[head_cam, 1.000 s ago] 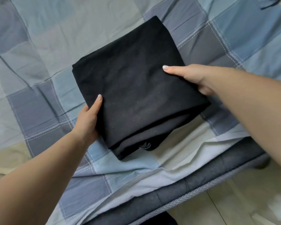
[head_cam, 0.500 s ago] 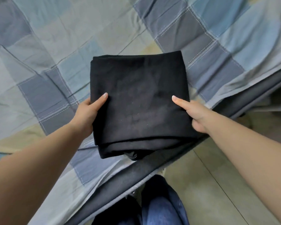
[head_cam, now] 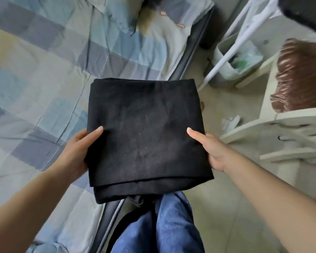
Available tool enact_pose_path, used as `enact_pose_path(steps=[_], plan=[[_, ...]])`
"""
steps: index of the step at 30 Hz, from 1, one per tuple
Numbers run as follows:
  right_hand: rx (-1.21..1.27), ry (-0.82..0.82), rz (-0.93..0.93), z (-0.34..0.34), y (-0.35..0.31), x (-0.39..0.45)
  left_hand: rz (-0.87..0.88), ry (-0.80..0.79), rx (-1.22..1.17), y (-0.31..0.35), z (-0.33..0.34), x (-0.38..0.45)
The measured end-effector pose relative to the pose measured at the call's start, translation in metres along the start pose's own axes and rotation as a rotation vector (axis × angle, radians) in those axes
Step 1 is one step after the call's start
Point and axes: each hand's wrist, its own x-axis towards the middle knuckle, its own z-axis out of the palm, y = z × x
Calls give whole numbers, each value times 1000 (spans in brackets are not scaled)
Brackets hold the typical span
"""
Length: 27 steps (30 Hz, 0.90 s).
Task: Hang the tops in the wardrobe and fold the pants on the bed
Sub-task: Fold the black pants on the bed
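Observation:
The folded black pants (head_cam: pixel 144 128) form a thick square bundle held in the air over the bed's edge and the floor. My left hand (head_cam: pixel 78 150) grips the bundle's left side, thumb on top and fingers hidden underneath. My right hand (head_cam: pixel 210 150) grips the right side the same way. The bed (head_cam: pixel 44 70), covered in a blue, grey and cream patchwork sheet, fills the left half of the view.
A white chair (head_cam: pixel 285 125) with a brown cushion (head_cam: pixel 303 75) stands at the right. Behind it are a pale bin (head_cam: pixel 226 70) with a plastic bag and a white pole (head_cam: pixel 226 57). My blue-jeaned legs (head_cam: pixel 162 225) are below the bundle, on the tiled floor.
Both hands have lifted the folded pants off the bed and carried them right, past the bed's edge. The view has swung right, bringing the chair and bin into sight.

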Motion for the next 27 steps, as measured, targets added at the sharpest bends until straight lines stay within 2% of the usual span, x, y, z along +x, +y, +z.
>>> enact_pose_path(steps=[10, 14, 21, 24, 27], plan=[[335, 166, -60, -82, 46, -216, -64, -451, 99, 46, 114, -119], [422, 258, -137, -113, 61, -288, -32, -539, 138, 53, 172, -159], [645, 449, -183, -170, 119, -391, -80, -636, 285, 42, 277, -212], [725, 512, -189, -197, 153, -427, -52, -800, 361, 26, 330, -244], [812, 577, -201, -226, 186, -464, -70, -879, 428, 5, 384, -278]])
